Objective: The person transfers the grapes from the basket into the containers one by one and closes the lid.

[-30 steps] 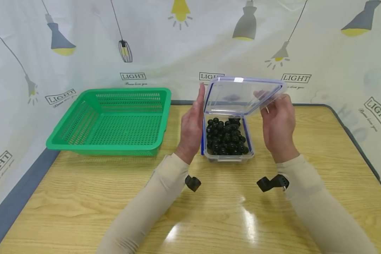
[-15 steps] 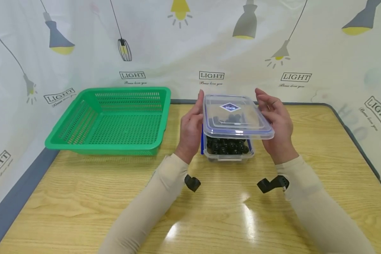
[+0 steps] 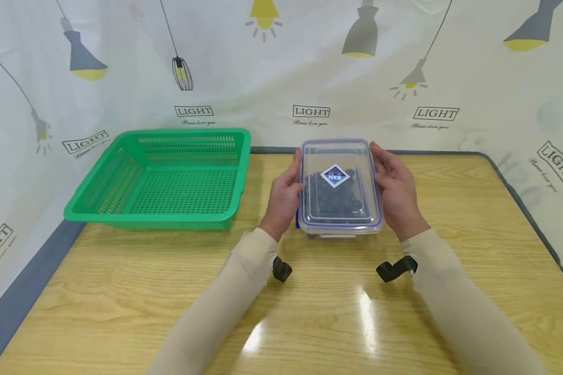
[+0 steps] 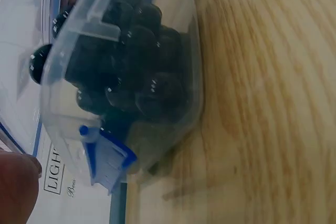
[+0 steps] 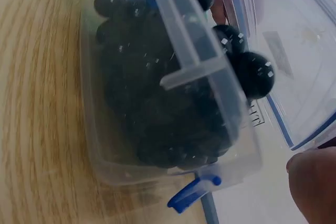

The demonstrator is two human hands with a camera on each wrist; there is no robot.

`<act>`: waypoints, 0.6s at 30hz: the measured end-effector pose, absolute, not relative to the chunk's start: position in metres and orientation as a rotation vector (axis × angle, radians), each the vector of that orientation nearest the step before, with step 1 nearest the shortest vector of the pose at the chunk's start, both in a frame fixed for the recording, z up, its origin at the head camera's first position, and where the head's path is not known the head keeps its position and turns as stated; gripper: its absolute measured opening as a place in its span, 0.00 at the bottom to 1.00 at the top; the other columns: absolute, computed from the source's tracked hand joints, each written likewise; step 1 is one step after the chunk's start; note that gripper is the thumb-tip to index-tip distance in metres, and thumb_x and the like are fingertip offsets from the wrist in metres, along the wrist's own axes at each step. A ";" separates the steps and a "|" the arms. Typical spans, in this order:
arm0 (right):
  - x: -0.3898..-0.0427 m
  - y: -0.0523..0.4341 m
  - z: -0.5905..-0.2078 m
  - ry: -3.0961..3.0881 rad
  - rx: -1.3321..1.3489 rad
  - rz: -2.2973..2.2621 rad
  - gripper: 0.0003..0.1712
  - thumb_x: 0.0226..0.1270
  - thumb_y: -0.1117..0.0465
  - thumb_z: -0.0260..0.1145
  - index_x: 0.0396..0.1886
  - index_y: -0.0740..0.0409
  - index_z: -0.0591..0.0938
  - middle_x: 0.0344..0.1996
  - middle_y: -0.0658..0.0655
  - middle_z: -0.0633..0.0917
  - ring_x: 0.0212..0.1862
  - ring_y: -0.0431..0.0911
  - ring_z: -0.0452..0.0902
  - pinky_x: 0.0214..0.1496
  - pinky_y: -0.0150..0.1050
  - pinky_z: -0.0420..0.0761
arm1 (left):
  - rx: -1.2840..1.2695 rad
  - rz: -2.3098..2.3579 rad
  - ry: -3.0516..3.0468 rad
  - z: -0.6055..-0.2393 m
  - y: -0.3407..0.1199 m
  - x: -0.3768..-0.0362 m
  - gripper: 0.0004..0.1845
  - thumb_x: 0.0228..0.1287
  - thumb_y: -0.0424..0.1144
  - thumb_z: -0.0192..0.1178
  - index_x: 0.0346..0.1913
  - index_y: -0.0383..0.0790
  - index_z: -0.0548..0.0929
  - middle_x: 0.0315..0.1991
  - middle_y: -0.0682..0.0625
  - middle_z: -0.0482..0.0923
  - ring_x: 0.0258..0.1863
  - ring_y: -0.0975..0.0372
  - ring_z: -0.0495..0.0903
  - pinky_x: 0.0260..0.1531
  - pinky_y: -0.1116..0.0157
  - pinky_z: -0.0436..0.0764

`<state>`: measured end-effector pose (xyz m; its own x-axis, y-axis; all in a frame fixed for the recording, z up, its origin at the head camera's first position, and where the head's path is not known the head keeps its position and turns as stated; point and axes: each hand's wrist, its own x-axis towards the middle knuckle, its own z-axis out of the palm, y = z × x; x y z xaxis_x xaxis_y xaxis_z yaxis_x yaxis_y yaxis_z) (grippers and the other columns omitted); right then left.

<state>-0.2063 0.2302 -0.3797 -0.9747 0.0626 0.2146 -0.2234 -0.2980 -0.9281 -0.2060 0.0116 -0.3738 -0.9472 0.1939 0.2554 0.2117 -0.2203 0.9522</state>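
A clear plastic food box (image 4: 173,114) with blue side clips (image 5: 194,192) stands on the table, full of glossy black balls (image 5: 152,93). Over it is its clear lid (image 3: 340,208), which has a blue seal and a diamond label. Both wrist views show the lid at a slant above the box, with some balls at the rim. My left hand (image 3: 283,200) holds the lid's left edge, thumb against the side. On the opposite edge, my right hand (image 3: 396,190) holds the lid, its fingers partly hidden behind it.
A green slotted plastic basket (image 3: 152,216) stands on the left of the wooden table (image 3: 328,307). Behind the table hangs a pale backdrop (image 3: 281,73) printed with lamps and the word LIGHT. Black straps with small devices are on both wrists.
The lid, earlier raised steeply behind the box, has swung down and forward to cover it. Both hands have stayed beside it, the right one moving slightly inward and lower.
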 end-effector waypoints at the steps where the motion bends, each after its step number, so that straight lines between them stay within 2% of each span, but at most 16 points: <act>1: -0.209 0.230 -0.381 -1.760 0.197 2.384 0.30 0.70 0.83 0.39 0.72 0.72 0.61 0.74 0.61 0.60 0.74 0.48 0.55 0.67 0.33 0.62 | -0.502 -2.387 -1.974 -0.378 0.012 -0.211 0.36 0.59 0.12 0.39 0.73 0.27 0.53 0.76 0.43 0.45 0.75 0.57 0.47 0.67 0.69 0.54; 6: -0.216 0.231 -0.389 -1.829 0.137 2.391 0.32 0.72 0.82 0.38 0.74 0.68 0.59 0.75 0.60 0.59 0.74 0.46 0.54 0.68 0.33 0.61 | -0.476 -2.376 -2.026 -0.393 0.014 -0.225 0.37 0.61 0.13 0.41 0.74 0.31 0.53 0.77 0.45 0.45 0.74 0.60 0.48 0.67 0.70 0.54; 11: -0.221 0.231 -0.396 -1.872 0.083 2.394 0.32 0.73 0.81 0.39 0.74 0.65 0.60 0.74 0.60 0.60 0.74 0.46 0.54 0.68 0.33 0.61 | -0.454 -2.354 -2.065 -0.400 0.014 -0.230 0.36 0.61 0.13 0.41 0.74 0.29 0.53 0.77 0.43 0.46 0.74 0.62 0.48 0.66 0.72 0.54; 18: -0.226 0.232 -0.406 -1.976 0.062 2.335 0.32 0.74 0.79 0.41 0.76 0.66 0.57 0.76 0.60 0.54 0.75 0.46 0.48 0.69 0.31 0.56 | -0.482 -2.275 -2.133 -0.413 0.011 -0.236 0.36 0.63 0.15 0.43 0.74 0.29 0.52 0.77 0.43 0.46 0.74 0.65 0.48 0.66 0.73 0.53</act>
<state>-0.2260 0.2320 -0.4059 -0.9958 0.0366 0.0841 -0.0890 -0.1635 -0.9825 -0.2357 0.0114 -0.4126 -0.9533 0.2164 0.2108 0.1964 -0.0863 0.9767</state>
